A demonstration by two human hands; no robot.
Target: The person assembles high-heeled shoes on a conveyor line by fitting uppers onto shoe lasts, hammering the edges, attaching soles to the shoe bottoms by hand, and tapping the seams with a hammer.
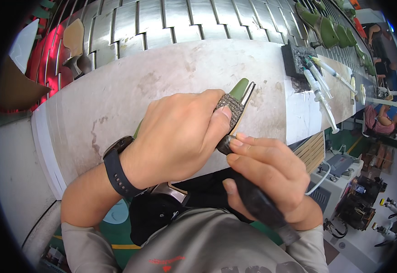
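Observation:
My left hand, with a dark watch on its wrist, is closed around a green shoe last. A glittery dark grey strap lies across the last, and my left thumb presses on it. Beside the toe runs a narrow, shiny metallic loop. My right hand is wrapped round a thick black tool with a rounded dark end. That end is close to the strap's lower edge; whether it touches is hidden by my fingers. My left hand hides most of the last.
Under my hands is a stained white work surface, with a slatted metal conveyor behind it. Several syringes rest by a black foam block at right. Green shoe lasts stand beyond. A person sits far right.

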